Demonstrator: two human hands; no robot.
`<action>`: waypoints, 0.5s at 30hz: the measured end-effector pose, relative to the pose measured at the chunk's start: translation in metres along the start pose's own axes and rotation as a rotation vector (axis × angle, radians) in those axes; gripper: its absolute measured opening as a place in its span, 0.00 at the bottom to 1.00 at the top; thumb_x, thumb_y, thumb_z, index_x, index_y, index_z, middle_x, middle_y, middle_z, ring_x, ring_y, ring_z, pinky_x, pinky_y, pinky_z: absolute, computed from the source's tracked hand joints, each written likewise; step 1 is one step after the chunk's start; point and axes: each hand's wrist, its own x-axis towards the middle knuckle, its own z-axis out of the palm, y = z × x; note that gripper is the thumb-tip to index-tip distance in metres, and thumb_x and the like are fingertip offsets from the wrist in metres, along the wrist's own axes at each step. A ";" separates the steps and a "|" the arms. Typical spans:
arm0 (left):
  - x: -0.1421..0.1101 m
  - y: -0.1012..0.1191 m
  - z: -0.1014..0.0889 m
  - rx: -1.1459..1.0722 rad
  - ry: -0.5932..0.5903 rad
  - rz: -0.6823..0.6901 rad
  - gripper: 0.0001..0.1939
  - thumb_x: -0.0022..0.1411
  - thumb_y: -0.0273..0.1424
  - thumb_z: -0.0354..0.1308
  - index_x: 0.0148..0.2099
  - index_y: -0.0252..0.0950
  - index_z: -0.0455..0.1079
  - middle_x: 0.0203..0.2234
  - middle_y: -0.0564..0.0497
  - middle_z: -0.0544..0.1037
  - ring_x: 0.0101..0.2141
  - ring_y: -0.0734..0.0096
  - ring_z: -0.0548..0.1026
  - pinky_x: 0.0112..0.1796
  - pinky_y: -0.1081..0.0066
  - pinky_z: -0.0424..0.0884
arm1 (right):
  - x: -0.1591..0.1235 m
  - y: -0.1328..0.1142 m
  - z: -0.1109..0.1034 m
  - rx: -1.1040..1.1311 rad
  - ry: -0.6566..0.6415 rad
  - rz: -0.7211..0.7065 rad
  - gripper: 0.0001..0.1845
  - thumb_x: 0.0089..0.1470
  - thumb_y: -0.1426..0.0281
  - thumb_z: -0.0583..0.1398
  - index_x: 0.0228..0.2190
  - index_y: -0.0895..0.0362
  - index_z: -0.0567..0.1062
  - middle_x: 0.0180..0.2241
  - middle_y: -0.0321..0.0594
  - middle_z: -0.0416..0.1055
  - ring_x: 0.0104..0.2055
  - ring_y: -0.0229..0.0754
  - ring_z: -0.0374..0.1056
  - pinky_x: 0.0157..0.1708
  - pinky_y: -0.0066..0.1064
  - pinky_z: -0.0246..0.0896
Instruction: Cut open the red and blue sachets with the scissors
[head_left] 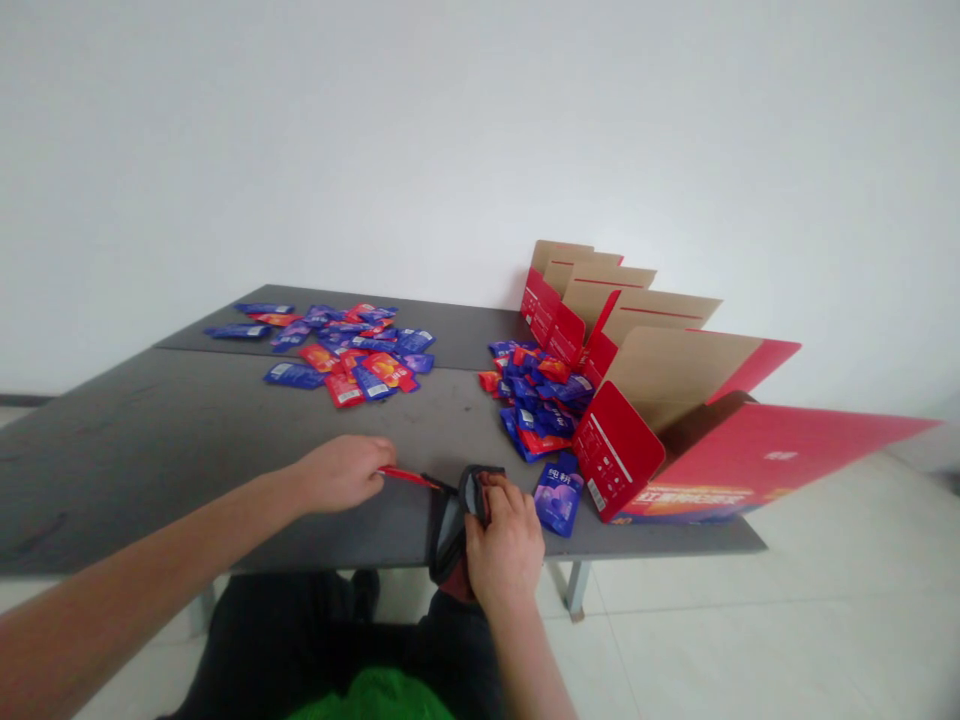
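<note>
So the left hand (349,472) is pinching a thin red strip (405,474), bottom center of the frame, and it runs over to a dark pouch (448,530) right beside it. The right hand (508,540) has that pouch gripped by its rim at the bench's (225,440) front edge. Blue and red packets (360,345) are scattered left of center, plus another pile (536,385) by the open red boxes (626,430) on the right.

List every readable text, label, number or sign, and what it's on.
"纯粉", likely: loose purple packet.
"40", likely: nearest box, lower corner.
Too small or blurred: that box's other print, other boxes, piled packets.
Dark pouch: none visible.
</note>
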 end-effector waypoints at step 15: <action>-0.011 -0.022 -0.033 -0.283 -0.293 0.004 0.12 0.63 0.39 0.57 0.34 0.38 0.77 0.35 0.52 0.80 0.34 0.66 0.77 0.38 0.73 0.69 | 0.001 0.005 0.003 0.085 0.047 0.020 0.13 0.60 0.73 0.60 0.46 0.52 0.78 0.54 0.40 0.74 0.53 0.49 0.66 0.54 0.38 0.60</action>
